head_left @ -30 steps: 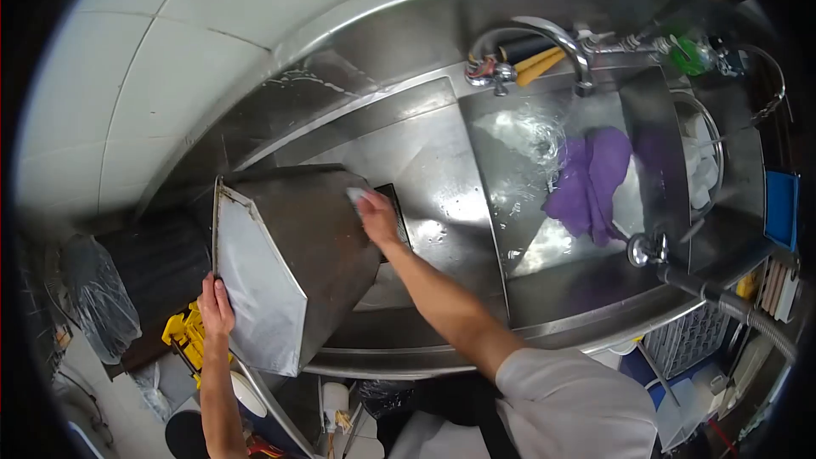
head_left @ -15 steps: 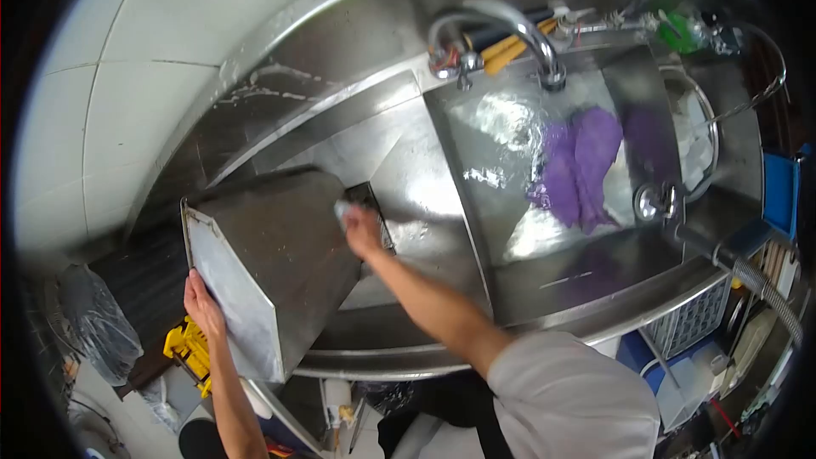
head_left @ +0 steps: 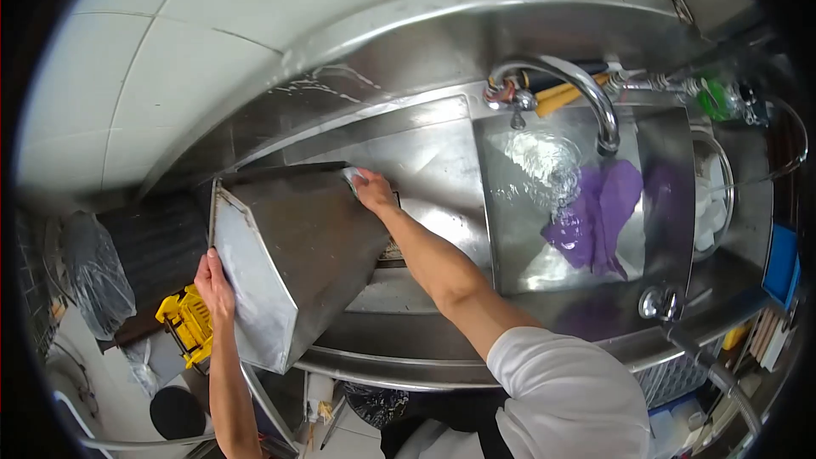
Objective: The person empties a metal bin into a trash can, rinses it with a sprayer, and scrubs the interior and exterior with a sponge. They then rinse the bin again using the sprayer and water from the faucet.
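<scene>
Both hands on steel container (head_left: pixel 297 263)

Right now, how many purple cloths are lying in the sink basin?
1. The purple cloth lies in the water-filled sink basin, right of the faucet stream. More could be hidden beneath it or under the water.
</scene>
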Demonstrator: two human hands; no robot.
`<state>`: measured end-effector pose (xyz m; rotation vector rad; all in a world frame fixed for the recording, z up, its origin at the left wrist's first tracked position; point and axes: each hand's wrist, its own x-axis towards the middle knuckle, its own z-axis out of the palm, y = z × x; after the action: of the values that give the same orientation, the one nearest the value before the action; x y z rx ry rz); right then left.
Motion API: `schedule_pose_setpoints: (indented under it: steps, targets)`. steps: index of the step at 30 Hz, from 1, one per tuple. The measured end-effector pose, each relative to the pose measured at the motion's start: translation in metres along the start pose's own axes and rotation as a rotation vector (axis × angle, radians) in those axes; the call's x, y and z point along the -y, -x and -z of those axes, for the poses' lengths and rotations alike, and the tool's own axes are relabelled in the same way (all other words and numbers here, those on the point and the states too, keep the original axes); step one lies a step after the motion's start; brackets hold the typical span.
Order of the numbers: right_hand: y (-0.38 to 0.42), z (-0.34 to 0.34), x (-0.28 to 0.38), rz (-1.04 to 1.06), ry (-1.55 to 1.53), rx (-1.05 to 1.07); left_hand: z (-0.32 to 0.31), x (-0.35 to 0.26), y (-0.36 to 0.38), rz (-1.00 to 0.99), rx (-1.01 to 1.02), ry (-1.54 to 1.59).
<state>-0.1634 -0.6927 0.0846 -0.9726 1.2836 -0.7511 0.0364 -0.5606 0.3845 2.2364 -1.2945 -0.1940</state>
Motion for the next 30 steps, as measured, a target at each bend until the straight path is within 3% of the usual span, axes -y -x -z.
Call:
schedule_pose_setpoints:
  steps: [2,4,7,9,10,12,14,16,18,19,20,24,26,27,28,29,30]
  targets:
    - [0.007,0.010,0.051,0.238,-0.097,0.114,0.002,-0.007,-0.007,-0.025,0.025,-0.041]
    - [0.073,0.025,0.100,0.521,-0.282,-0.001,0.002,-0.010,-0.007,-0.088,0.121,-0.068]
    - [0.140,0.058,0.142,0.528,-0.169,-0.078,-0.003,-0.026,-0.006,-0.196,0.136,-0.113]
    - [0.139,0.076,0.154,0.391,-0.406,0.133,-0.003,-0.036,-0.003,-0.294,0.191,-0.135]
    - [0.134,0.080,0.167,0.528,-0.216,0.102,-0.004,-0.043,-0.003,-0.246,0.228,-0.122]
    - [0.166,0.081,0.173,0.680,-0.213,-0.049,-0.007,-0.041,-0.011,-0.331,0.250,-0.079]
    - [0.181,0.082,0.154,0.637,-0.229,-0.042,-0.012,-0.055,-0.015,-0.396,0.247,-0.075]
    - [0.156,0.048,0.070,0.435,-0.282,-0.292,-0.012,-0.059,-0.019,-0.429,0.242,-0.104]
    - [0.139,0.051,0.033,-0.062,-0.305,-0.321,-0.011,-0.052,-0.023,-0.395,0.221,-0.126]
    - [0.142,0.037,0.031,0.062,-0.238,-0.368,-0.007,-0.048,-0.022,-0.394,0.231,-0.130]
    - [0.159,0.027,0.043,0.208,-0.230,-0.288,-0.009,-0.048,-0.029,-0.361,0.211,-0.123]
    - [0.248,0.043,0.148,0.429,-0.353,-0.115,-0.017,-0.047,-0.041,-0.275,0.179,-0.096]
    - [0.234,0.034,0.108,0.476,-0.315,-0.173,-0.018,-0.049,-0.046,-0.294,0.176,-0.087]
    - [0.212,0.020,0.073,0.426,-0.309,-0.287,-0.019,-0.049,-0.047,-0.308,0.171,-0.077]
    - [0.179,0.015,0.039,0.229,-0.345,-0.263,-0.019,-0.047,-0.041,-0.310,0.173,-0.071]
    - [0.144,0.022,0.024,0.111,-0.240,-0.414,-0.016,-0.046,-0.041,-0.286,0.200,-0.090]
    - [0.110,0.035,0.016,0.074,-0.200,-0.401,-0.013,-0.044,-0.037,-0.285,0.215,-0.093]
